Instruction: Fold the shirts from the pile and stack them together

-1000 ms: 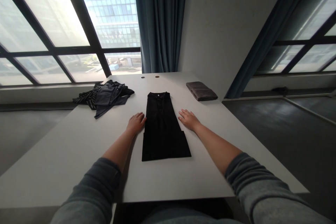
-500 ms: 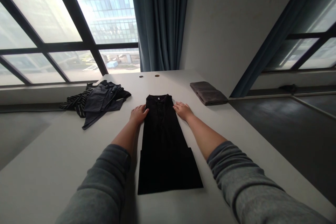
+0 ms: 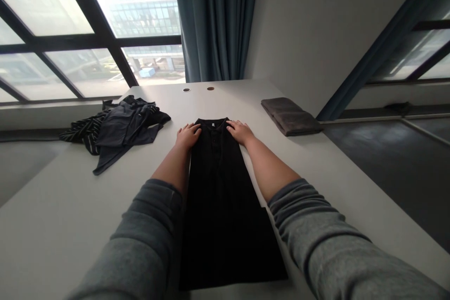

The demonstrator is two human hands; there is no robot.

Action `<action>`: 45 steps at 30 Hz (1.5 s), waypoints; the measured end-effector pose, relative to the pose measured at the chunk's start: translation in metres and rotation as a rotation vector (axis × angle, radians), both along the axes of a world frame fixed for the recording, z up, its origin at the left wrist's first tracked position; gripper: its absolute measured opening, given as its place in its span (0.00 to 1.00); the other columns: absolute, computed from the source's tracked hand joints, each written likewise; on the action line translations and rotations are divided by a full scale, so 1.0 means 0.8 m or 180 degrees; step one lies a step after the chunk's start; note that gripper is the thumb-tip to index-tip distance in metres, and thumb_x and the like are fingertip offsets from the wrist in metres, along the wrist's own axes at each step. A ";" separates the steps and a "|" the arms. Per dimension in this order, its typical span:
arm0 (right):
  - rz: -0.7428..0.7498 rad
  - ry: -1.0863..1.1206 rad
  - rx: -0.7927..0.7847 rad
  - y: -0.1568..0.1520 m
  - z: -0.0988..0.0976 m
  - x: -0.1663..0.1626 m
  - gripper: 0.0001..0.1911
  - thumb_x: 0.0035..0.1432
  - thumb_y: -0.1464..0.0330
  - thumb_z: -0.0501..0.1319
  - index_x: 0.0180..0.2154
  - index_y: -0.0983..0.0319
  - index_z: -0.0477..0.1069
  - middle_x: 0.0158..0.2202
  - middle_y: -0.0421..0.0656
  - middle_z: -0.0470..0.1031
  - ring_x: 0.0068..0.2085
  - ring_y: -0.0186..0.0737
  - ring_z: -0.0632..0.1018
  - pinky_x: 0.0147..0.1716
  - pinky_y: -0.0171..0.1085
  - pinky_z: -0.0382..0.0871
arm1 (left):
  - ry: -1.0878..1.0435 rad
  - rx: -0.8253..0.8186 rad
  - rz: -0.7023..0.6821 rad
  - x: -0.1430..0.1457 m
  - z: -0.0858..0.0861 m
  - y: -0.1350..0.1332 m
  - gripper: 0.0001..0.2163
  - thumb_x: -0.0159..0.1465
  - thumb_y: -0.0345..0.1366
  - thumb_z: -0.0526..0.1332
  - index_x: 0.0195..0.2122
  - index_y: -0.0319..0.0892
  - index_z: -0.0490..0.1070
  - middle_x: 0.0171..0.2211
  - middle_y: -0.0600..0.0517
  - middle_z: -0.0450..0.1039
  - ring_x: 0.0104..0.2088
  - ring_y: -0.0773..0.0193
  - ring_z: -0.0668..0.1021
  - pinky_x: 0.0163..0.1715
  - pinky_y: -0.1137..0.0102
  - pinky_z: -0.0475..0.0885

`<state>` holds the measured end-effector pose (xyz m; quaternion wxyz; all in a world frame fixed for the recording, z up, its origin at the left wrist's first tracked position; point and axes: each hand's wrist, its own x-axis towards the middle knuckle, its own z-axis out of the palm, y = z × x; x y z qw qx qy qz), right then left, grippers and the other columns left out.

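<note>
Folded black garment (image 3: 225, 197) lying flat on the white table (image 3: 239, 103), neck end farthest from the wearer. A small white label (image 3: 213, 124) shows inside the neckline; its writing is too small to read. The left hand (image 3: 189, 135) and right hand (image 3: 240, 132), both unclenched with fingers extended, rest on opposite upper edges. Left: crumpled dark clothes (image 3: 123, 126); right: folded grey-brown cloth (image 3: 291, 116).

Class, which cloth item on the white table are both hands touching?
The black garment laid flat in the middle: left hand and right hand touch its far end. The crumpled pile and folded brownish cloth lie untouched on either side.
</note>
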<state>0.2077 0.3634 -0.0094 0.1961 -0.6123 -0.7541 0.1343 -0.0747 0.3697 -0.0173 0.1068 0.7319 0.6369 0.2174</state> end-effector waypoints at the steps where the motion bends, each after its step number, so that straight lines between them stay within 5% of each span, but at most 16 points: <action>1: -0.0003 0.0084 -0.0021 0.002 0.001 0.001 0.27 0.75 0.59 0.50 0.69 0.58 0.65 0.72 0.46 0.62 0.74 0.53 0.60 0.73 0.59 0.46 | -0.0056 0.0006 -0.0040 0.000 -0.001 0.003 0.22 0.72 0.49 0.55 0.64 0.54 0.72 0.70 0.48 0.65 0.72 0.43 0.62 0.71 0.39 0.49; 9: 0.0308 0.1844 0.0125 -0.007 0.007 0.007 0.26 0.70 0.63 0.55 0.66 0.60 0.69 0.66 0.45 0.71 0.66 0.42 0.72 0.69 0.47 0.62 | -0.1803 0.0200 -0.0463 -0.011 -0.001 0.009 0.23 0.65 0.36 0.64 0.62 0.45 0.73 0.64 0.44 0.71 0.55 0.52 0.80 0.62 0.52 0.73; 14: 0.0525 0.2837 -0.0103 -0.017 0.010 -0.006 0.29 0.66 0.60 0.60 0.66 0.60 0.67 0.61 0.48 0.76 0.57 0.45 0.79 0.62 0.51 0.71 | -0.2776 0.0281 -0.0431 -0.004 0.010 0.001 0.27 0.63 0.36 0.69 0.64 0.45 0.69 0.62 0.43 0.74 0.53 0.53 0.81 0.59 0.51 0.75; 19: 0.0333 0.3382 0.0101 -0.005 0.006 -0.005 0.34 0.60 0.63 0.64 0.67 0.58 0.63 0.67 0.50 0.68 0.62 0.46 0.76 0.62 0.50 0.72 | -0.3630 -0.0136 -0.0376 -0.001 0.013 0.000 0.35 0.61 0.36 0.71 0.68 0.41 0.62 0.57 0.39 0.77 0.52 0.52 0.82 0.58 0.51 0.75; 26: 0.0491 0.3902 -0.0309 0.002 0.001 -0.007 0.40 0.54 0.65 0.71 0.66 0.59 0.62 0.54 0.49 0.79 0.54 0.46 0.81 0.61 0.53 0.74 | -0.3711 -0.0294 -0.0512 0.004 0.017 -0.002 0.25 0.55 0.41 0.74 0.53 0.40 0.77 0.42 0.46 0.82 0.45 0.55 0.83 0.54 0.56 0.76; 33: 0.0360 0.3835 -0.0067 0.004 0.003 -0.015 0.36 0.53 0.63 0.72 0.63 0.61 0.69 0.50 0.47 0.82 0.52 0.46 0.81 0.60 0.51 0.73 | -0.3620 -0.0339 -0.0641 0.008 0.027 -0.007 0.22 0.57 0.42 0.73 0.51 0.41 0.78 0.39 0.49 0.82 0.40 0.59 0.82 0.48 0.61 0.76; 38: 0.0522 0.3826 0.0014 0.004 0.014 -0.013 0.24 0.52 0.67 0.68 0.52 0.62 0.77 0.50 0.45 0.83 0.52 0.46 0.81 0.60 0.49 0.73 | -0.3734 -0.0341 -0.0909 0.002 0.034 -0.013 0.20 0.57 0.42 0.73 0.48 0.41 0.78 0.39 0.51 0.82 0.39 0.63 0.81 0.45 0.66 0.75; 45: 0.0427 0.3898 -0.0096 -0.008 0.021 -0.003 0.21 0.50 0.66 0.69 0.48 0.61 0.76 0.40 0.41 0.82 0.42 0.41 0.81 0.53 0.46 0.76 | -0.3623 -0.0240 -0.1081 -0.012 0.039 -0.026 0.13 0.57 0.43 0.73 0.39 0.42 0.76 0.33 0.55 0.77 0.34 0.66 0.77 0.40 0.69 0.72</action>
